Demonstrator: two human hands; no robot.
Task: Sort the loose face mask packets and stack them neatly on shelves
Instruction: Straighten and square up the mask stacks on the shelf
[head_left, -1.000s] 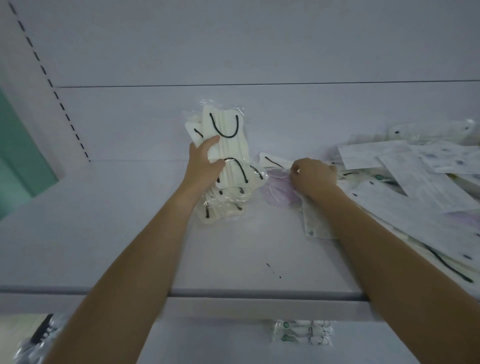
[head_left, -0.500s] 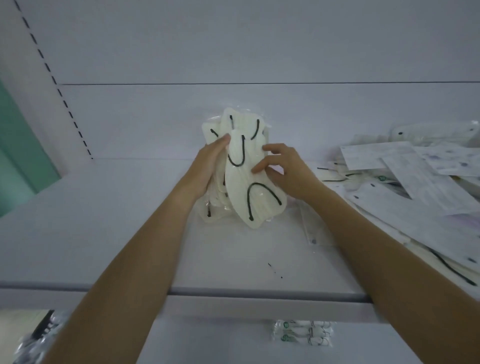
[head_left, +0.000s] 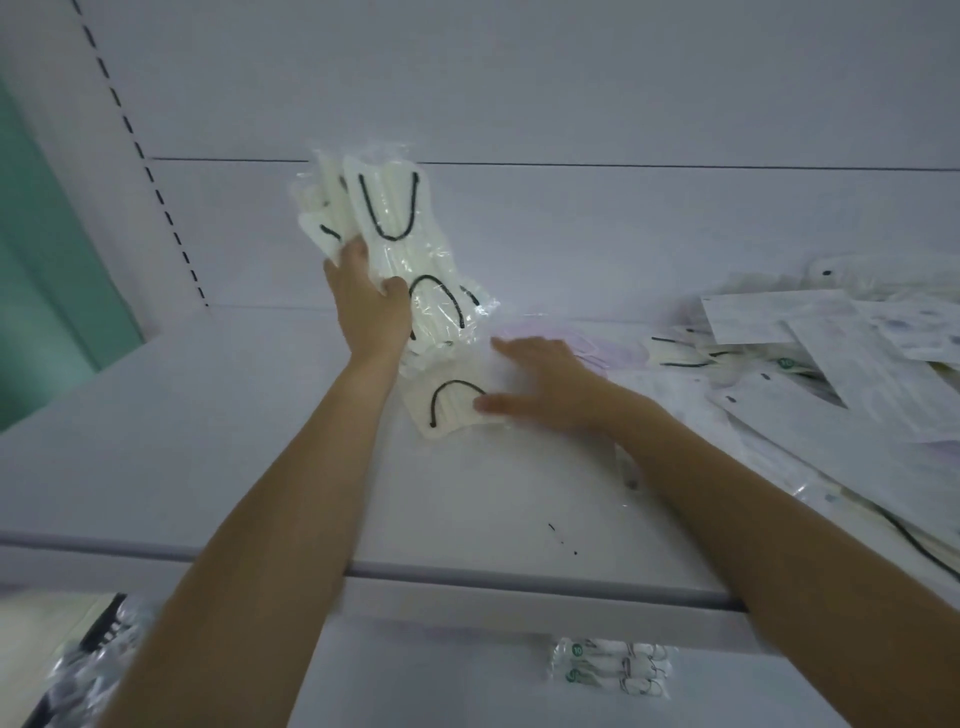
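At the far left a white shelf upright (head_left: 150, 171) with a row of dark slots runs up beside a green wall (head_left: 47, 260). My left hand (head_left: 371, 306) is closed around a bundle of cream face masks with black ear loops in clear plastic packets (head_left: 395, 228), thumb on the front and fingers behind, holding it upright against the back panel with its lower end on the white shelf board (head_left: 208, 441).

One more cream mask packet (head_left: 449, 408) lies flat on the board just below the bundle. My right hand (head_left: 545, 397) rests there spread open, fingers extended, gripping nothing; the thumb touches the packet's right edge. I judge this is the gathering step: that loose one should join the bundle. To do it well I would slide it up to the bundle's foot, turn it so its loops run the same way as the others, then square the edges before loosening my left grip, since slick plastic slips easily.

Beyond my right hand a pale lilac mask packet (head_left: 587, 340) lies on the board, then a jumbled heap of white paper-backed packets (head_left: 831, 374) at the right, not yet sorted. Under the shelf lip, a small stack of green-labelled packets (head_left: 610, 667) sits on the lower shelf.
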